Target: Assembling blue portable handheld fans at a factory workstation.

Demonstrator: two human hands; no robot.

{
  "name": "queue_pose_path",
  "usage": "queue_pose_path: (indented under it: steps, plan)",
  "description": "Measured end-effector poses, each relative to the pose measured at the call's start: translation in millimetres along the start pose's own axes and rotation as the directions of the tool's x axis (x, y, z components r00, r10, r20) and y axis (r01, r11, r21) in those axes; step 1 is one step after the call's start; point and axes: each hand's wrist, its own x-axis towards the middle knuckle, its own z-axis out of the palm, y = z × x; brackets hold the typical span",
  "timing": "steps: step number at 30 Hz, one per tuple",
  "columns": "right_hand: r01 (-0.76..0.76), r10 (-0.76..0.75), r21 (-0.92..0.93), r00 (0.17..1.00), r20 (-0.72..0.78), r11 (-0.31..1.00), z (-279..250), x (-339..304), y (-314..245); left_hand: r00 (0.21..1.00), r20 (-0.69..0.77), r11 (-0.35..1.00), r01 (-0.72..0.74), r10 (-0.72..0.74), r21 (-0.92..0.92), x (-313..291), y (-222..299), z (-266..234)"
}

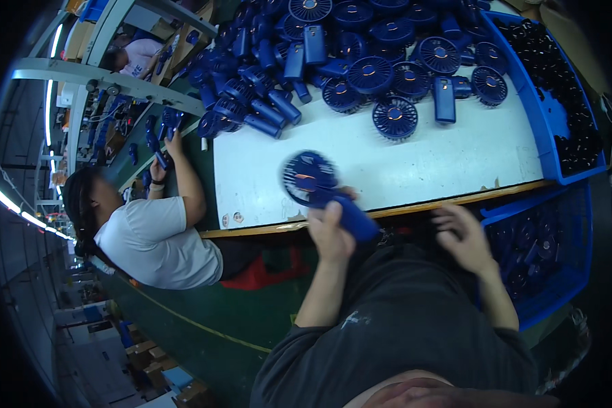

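Observation:
A dark blue handheld fan with a round grille is held by its handle over the front edge of the white table. My left hand is closed round that handle, thumb on top; the fan is a little blurred. Off to the right, my right hand hovers by the table's wooden edge with its fingers loosely bent and apart, holding nothing. A big heap of similar blue fans covers the back of the table. One fan lies face up at the heap's front.
At the right stands a blue bin of small black parts. Below it, another blue crate holds more blue pieces. A co-worker in a white shirt sits at left, handling blue fans, near a red stool and a metal frame.

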Motion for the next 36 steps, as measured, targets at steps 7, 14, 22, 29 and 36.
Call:
queue_pose_path:
  steps: [7, 14, 22, 29, 36]
  plan:
    - [0.248, -0.196, -0.248, 0.956, 0.216, 0.936, 76.1, 41.0, -21.5, 0.931, 0.129, 0.935, 0.350, -0.341, -0.056, 9.1, -27.6, 23.2]
    - [0.438, -0.066, -0.568, 0.828, 0.557, 0.697, 4.8, 71.1, -114.5, 0.711, 0.526, 0.819, 0.572, -0.466, -0.047, -14.2, -31.3, 70.6]
    - [-0.102, -0.287, -0.928, 0.934, -0.214, 0.359, -310.1, 151.4, -85.0, 0.703, 0.600, 0.811, 0.566, -0.383, -0.146, -9.6, -10.4, 50.9]
    - [-0.043, -0.496, -0.852, 0.797, -0.345, 0.522, -292.0, 150.7, -89.9, 0.685, 0.663, 0.805, 0.555, -0.301, -0.209, -12.1, -14.4, 55.4]
    - [0.093, -0.099, 0.057, 0.989, 0.112, 0.994, -35.4, 57.2, -99.1, 0.817, 0.324, 0.871, 0.489, -0.476, 0.046, -4.2, -17.5, 82.5]
